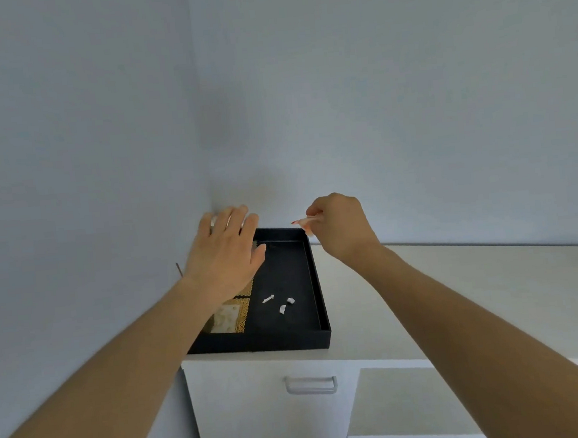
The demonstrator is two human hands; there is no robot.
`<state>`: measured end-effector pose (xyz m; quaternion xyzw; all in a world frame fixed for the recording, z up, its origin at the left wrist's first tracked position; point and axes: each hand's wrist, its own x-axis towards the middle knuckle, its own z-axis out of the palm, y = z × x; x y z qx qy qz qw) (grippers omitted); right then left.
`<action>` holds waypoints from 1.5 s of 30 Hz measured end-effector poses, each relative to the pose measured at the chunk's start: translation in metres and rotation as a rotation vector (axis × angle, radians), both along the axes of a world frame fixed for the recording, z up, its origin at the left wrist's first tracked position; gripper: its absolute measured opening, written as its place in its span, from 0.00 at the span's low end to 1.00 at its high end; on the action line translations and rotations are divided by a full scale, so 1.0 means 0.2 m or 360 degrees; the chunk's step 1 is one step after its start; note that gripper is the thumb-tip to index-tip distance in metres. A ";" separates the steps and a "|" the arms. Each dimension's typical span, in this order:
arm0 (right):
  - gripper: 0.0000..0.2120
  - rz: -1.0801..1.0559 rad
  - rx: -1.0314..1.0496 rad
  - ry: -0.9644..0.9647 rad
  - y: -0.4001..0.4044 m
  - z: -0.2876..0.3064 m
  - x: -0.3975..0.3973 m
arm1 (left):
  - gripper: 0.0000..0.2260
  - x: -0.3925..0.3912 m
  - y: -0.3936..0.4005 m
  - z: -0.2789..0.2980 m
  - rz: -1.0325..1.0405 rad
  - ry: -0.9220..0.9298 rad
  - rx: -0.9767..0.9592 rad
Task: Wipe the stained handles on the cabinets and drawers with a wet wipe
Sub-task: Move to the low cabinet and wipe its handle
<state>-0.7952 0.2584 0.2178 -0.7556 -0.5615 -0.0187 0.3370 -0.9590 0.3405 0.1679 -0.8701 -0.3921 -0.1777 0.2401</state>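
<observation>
Left hand: the left hand (225, 250) was spread flat, fingers straight and slightly apart, held palm-down over the far left part of the black tray (316, 286); it gripped nothing, and whether it touched anything beneath could not be told.
Right hand: the right hand (339, 226) was curled, its fingertips pinching a small white piece with a red edge (304, 221) above the tray's far right corner; whether this was a wet wipe or its wrapper could not be told.
Tray: it sat on the cabinet top (443, 282) in the corner by the wall, its near edge close to the cabinet's front edge.
Tray contents: 3 small white scraps (281, 303) lay apart on the black floor; a gold-trimmed patterned packet (228, 320) lay at the left, partly hidden by the left forearm.
Handle: a pale bar handle (311, 385) sat on the white cabinet front below the tray, well apart from both hands.
</observation>
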 end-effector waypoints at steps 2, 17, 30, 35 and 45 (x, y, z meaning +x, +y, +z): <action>0.10 0.0056 -0.0027 -0.0014 0.01 0.01 0.00 | 0.24 -0.04 -0.02 0.02 0.0072 0.0033 -0.0009; 0.10 0.1182 -0.0093 -0.0038 -0.21 -0.05 -0.13 | 0.24 -0.32 -0.86 -0.03 0.1221 0.0149 -0.0189; 0.06 0.2444 -0.0249 0.0013 -1.40 -0.07 -1.02 | 0.23 -0.82 -2.75 -0.05 0.2414 0.0089 -0.0416; 0.07 0.2849 -0.0223 -0.0043 -2.16 -0.07 -1.25 | 0.23 -0.80 -3.66 -0.03 0.2803 -0.0010 -0.0349; 0.07 0.3545 -0.0289 0.0021 -4.03 -0.24 -1.28 | 0.23 -0.19 -5.62 -0.16 0.3582 0.0039 -0.0485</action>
